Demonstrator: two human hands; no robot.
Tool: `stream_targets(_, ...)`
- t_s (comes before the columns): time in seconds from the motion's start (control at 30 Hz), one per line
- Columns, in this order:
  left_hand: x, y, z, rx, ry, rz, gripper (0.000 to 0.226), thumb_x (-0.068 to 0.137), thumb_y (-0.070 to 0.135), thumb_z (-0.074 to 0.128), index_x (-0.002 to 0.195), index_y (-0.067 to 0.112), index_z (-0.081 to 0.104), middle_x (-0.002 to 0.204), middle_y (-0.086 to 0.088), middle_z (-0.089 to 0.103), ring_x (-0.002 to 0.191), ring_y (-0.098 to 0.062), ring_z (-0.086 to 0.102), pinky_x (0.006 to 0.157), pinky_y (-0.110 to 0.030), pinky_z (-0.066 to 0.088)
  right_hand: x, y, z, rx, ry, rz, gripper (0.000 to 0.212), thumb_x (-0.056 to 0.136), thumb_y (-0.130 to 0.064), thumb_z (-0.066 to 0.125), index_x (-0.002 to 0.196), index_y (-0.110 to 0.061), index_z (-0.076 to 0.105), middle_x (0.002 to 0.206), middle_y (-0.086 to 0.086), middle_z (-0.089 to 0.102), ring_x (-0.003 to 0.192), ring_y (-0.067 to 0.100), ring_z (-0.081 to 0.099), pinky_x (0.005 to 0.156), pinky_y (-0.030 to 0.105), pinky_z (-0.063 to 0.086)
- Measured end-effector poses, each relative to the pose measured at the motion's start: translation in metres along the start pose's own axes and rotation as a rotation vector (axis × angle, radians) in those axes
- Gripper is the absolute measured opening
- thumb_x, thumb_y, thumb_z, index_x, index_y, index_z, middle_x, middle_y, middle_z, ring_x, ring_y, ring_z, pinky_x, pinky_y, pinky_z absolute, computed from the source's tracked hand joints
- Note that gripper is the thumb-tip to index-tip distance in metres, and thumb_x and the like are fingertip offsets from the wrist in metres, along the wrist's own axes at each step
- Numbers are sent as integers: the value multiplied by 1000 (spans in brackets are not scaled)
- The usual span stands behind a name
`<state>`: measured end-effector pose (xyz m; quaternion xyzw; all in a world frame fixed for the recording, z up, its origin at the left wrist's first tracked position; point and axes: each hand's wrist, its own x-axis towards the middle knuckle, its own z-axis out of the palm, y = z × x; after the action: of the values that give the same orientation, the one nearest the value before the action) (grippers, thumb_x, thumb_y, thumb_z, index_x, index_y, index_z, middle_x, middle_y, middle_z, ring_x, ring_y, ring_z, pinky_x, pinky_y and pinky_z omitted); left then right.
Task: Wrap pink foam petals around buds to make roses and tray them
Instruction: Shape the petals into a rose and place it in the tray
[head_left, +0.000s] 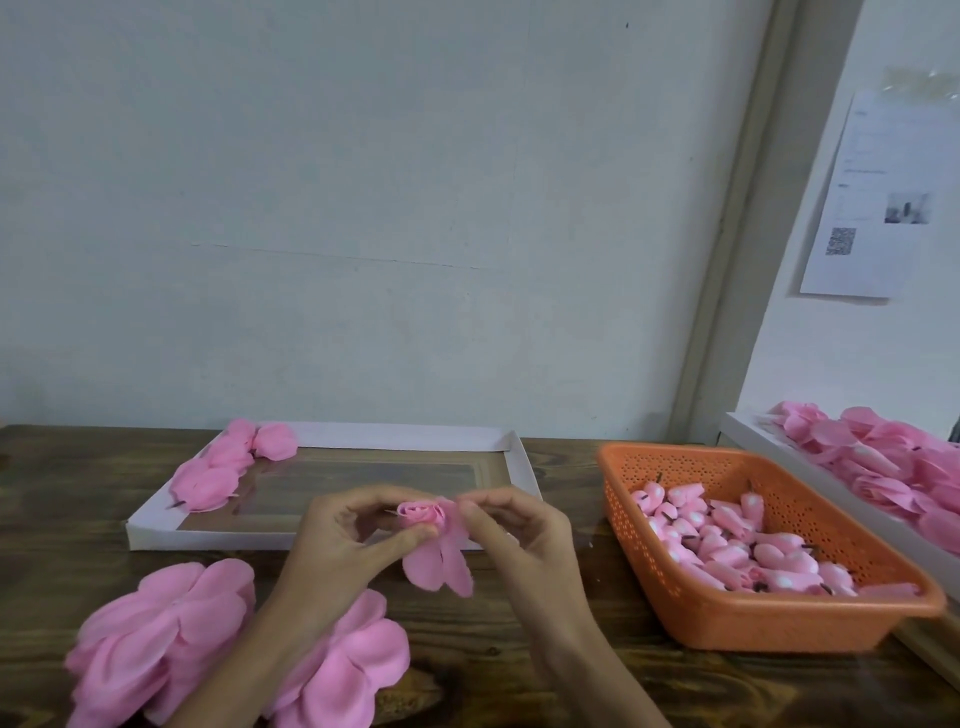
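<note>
view: head camera, looking down over both hands
step in hand: wrapping, by my read; the rose (422, 513) looks about half made
where the rose is: held up off the tabletop (52, 493), between the two sets of fingers; inner layers curled tight, loose petals (439, 566) hanging just below the fingers
left hand (343, 540): fingers (410, 538) clamped on the rose, thumb underneath, the others arched over the top; forearm comes in from the near edge
right hand (519, 535): fingers (483, 506) pinched together on a petal edge at the right side of the rose; knuckles up, forearm angled in from the near right
doing it well: judgement only. Keep the left pinch firm so the core doesn't unroll. Bring each hanging petal up snug and overlapping, with a light pull; the foam looks thin and would likely crease or tear if tugged
tray (405, 432): just beyond the fingers; finished roses (228, 467) in its far-left corner
buds (727, 545): in the orange basket (779, 626), right of the right-hand fingers
petal stacks (156, 634): nearer than the left-hand fingers and to their left
</note>
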<state>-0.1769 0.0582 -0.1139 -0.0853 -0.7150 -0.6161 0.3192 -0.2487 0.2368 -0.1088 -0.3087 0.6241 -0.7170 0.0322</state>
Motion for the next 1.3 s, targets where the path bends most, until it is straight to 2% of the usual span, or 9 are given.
stream_targets(0.17,1,-3,1,-96,180,-61,20,70,20,85,90,22,83,91,-9,81,86,-22,78,71,-27,63,1,4,-1,-42,-14,185,38,77,-33,90,110,-19,74,109,3,77,97,22,77,81,38,64)
stream_targets(0.27,2,-5,0,-75,219,-74,24,68,20,86,91,28,83,93,-6,81,88,-22,78,76,-35,66,-1,7,0,-114,-14,189,21,83,-21,89,97,-11,76,94,8,80,86,29,78,77,43,66)
stream_targets(0.4,2,-5,2,-145,187,-70,45,68,14,85,108,33,80,105,-3,81,97,-15,78,75,-23,62,-1,5,-2,62,113,243,13,89,-10,81,95,-1,74,85,17,79,73,26,78,68,34,64)
stream_targets(0.57,-3,1,4,-53,72,-24,26,74,20,90,99,26,84,98,-8,81,94,-26,78,81,-36,65,-4,5,2,169,198,262,15,90,-16,79,91,-2,74,76,14,77,68,24,75,70,37,65)
stream_targets(0.73,-3,7,7,-12,52,-18,25,70,36,88,94,32,83,95,-6,81,93,-25,77,79,-34,65,-6,1,8,57,142,56,8,91,-23,81,85,-17,80,81,9,79,71,22,74,64,28,60)
stream_targets(0.9,-2,3,6,-13,132,-32,26,68,20,89,89,33,83,95,-4,81,92,-22,77,72,-29,64,-9,3,14,-41,-5,-66,8,93,-29,80,100,-28,82,94,-1,80,87,17,76,73,35,63)
stream_targets(1.0,-2,2,6,-55,152,-57,23,66,17,87,86,28,82,96,-6,82,90,-23,78,68,-29,64,-10,6,15,-96,-37,-136,22,88,-22,84,108,-28,81,107,-4,76,96,23,73,81,47,64)
stream_targets(1.17,-2,-2,8,-134,145,-94,24,61,16,89,81,14,77,94,-14,80,85,-28,78,64,-31,64,-11,11,15,-251,-1,-276,35,79,-6,88,110,-22,81,113,-13,74,103,15,71,79,32,61)
stream_targets(1.3,-2,-2,10,-188,102,-101,24,60,14,88,77,19,73,96,-15,80,81,-23,78,61,-26,61,-12,13,17,-303,52,-324,37,81,-6,87,114,-22,80,116,-19,76,107,12,71,80,32,61)
